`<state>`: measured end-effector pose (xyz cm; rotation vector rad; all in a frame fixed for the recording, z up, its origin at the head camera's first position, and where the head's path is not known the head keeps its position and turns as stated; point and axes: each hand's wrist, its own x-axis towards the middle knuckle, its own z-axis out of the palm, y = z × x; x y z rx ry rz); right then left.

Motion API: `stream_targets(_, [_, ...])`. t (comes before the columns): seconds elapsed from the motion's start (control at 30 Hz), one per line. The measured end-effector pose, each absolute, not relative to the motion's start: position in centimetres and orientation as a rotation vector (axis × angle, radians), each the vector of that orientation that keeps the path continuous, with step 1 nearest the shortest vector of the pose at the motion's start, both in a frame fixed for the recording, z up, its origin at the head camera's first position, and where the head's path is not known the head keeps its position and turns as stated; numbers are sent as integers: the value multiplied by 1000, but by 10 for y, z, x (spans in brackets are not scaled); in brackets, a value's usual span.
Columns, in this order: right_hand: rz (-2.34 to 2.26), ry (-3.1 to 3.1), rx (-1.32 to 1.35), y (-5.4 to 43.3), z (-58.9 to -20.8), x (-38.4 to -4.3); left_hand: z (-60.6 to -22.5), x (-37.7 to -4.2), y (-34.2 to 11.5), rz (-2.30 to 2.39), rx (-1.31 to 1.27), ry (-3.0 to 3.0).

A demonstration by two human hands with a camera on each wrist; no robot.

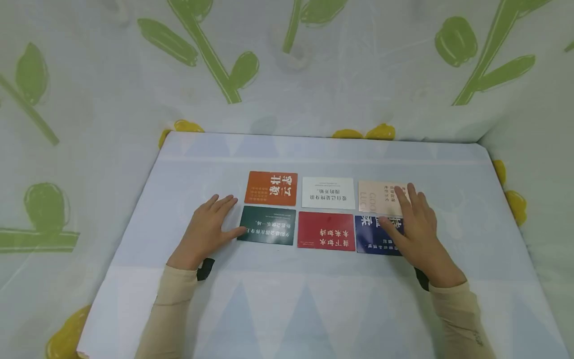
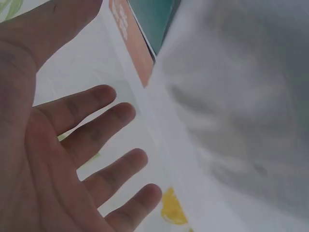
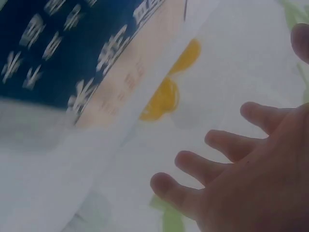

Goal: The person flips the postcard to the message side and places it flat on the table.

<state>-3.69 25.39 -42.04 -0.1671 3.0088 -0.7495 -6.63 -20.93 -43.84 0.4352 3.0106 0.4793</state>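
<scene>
Printed cards lie in two rows of three on the table. The far row has an orange card (image 1: 271,188), a white card (image 1: 327,192) and a pale pink card (image 1: 372,195). Nearer are a dark green card (image 1: 267,225), a red card (image 1: 326,231) and a dark blue card (image 1: 374,239). My left hand (image 1: 203,234) is spread beside the green card, its thumb tip at that card's left edge. Over the right ends of the pink and blue cards, my right hand (image 1: 418,239) has its fingers extended and covers part of both. Neither hand grips anything; whether they touch the cards, I cannot tell.
The white table (image 1: 269,304) carries pale blue triangles. Behind it and at its sides hangs a light cloth (image 1: 341,80) with green leaves and yellow shapes. Dark straps sit at both wrists, below light sleeves.
</scene>
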Motion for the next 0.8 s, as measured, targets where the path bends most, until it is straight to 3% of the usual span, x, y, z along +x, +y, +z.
stream_targets(0.8, [-626, 2792, -666, 117, -441, -52, -452, -67, -193, 433, 511, 2934])
